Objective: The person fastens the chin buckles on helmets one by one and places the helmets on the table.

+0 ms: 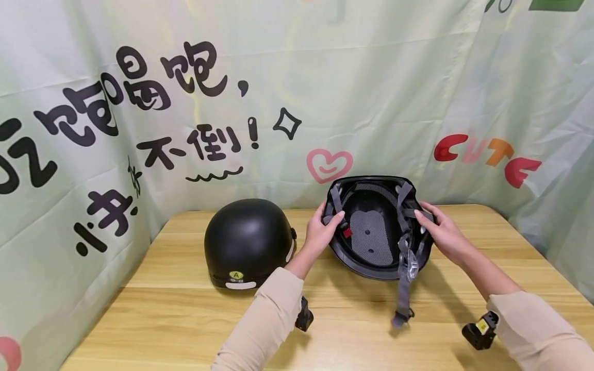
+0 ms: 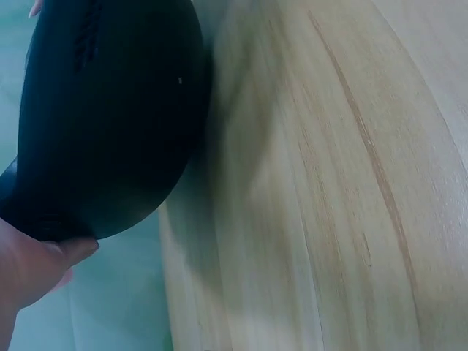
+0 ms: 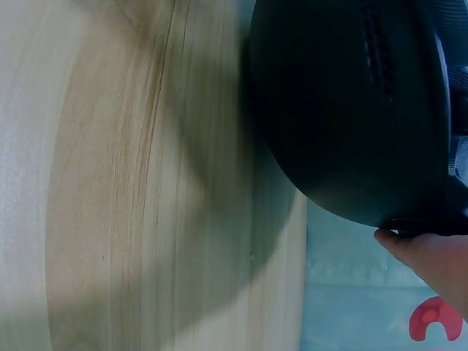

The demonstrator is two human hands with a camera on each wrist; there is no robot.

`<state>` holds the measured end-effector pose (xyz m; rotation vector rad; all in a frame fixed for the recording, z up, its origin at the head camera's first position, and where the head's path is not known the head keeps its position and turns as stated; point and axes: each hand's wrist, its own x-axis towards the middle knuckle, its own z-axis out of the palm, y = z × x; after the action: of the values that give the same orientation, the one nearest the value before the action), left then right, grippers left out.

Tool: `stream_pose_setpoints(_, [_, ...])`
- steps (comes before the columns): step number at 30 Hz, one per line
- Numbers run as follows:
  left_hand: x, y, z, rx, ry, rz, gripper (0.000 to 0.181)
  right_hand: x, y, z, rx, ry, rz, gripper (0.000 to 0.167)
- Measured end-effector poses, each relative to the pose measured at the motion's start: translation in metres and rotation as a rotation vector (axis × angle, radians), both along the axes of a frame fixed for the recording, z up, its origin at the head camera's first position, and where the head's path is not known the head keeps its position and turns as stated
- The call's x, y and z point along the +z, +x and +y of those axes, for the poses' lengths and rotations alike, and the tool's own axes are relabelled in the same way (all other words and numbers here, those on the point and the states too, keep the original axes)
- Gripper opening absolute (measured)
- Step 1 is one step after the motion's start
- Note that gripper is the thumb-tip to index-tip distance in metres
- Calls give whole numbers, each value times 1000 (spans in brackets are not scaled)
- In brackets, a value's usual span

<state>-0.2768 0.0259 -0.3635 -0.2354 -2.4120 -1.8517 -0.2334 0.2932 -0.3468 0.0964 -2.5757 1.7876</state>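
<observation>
A black helmet [image 1: 368, 237] is tipped so that its padded inside faces the head camera. My left hand [image 1: 320, 229] grips its left rim, thumb on the inner side. The right hand [image 1: 445, 232] holds the opposite rim, with the thumb by a grey strap. A grey chin strap [image 1: 405, 288] with a clear plastic piece dangles over the front rim, and a red buckle part [image 1: 347, 233] shows inside on the left. In the left wrist view the helmet's dark outer shell [image 2: 110, 117] rises beside the thumb; the right wrist view shows the shell [image 3: 344, 110] too.
A second black helmet [image 1: 250, 239] with a yellow "A" sticker stands on the wooden table [image 1: 185, 330], left of my left hand. Behind the table hangs a pale green printed cloth [image 1: 380, 93]. Small black devices [image 1: 481, 331] are worn at both wrists.
</observation>
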Motion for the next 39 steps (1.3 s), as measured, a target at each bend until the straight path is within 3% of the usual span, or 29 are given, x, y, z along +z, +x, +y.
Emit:
stream_pose_setpoints(3, [0, 0, 0, -11, -11, -31, 70, 1, -1, -3, -10, -36, -38, 72])
stream_pose_setpoints(8, [-1, 1, 0, -2, -36, -21, 72, 5, -1, -10, -36, -52, -78, 78])
stream_pose_setpoints(15, [-3, 2, -2, -4, -79, 8, 73, 10, 6, -14, -55, 46, -43, 72])
stream_pose_setpoints(21, [-3, 3, -3, -17, -90, 17, 71, 19, 12, -18, -40, 92, -97, 72])
stream_pose_setpoints(26, [-3, 4, -4, -23, -97, 25, 71, 24, 16, -23, -2, 70, -42, 41])
stream_pose_setpoints(28, [-4, 4, -5, -24, -106, 27, 71, 25, 18, -25, -4, 73, -46, 36])
stream_pose_setpoints(30, [-4, 4, -5, -26, -116, 23, 72, 26, 21, -28, -22, 95, -87, 48])
stream_pose_setpoints(33, [-5, 4, -5, -32, -124, 15, 73, 26, 25, -32, -55, 124, -190, 85])
stream_pose_setpoints(35, [-6, 3, -5, -37, -121, 15, 74, 26, 26, -33, -69, 128, -220, 100])
stream_pose_setpoints(39, [-7, 4, -6, -48, -112, 24, 75, 25, 25, -32, -71, 116, -209, 103])
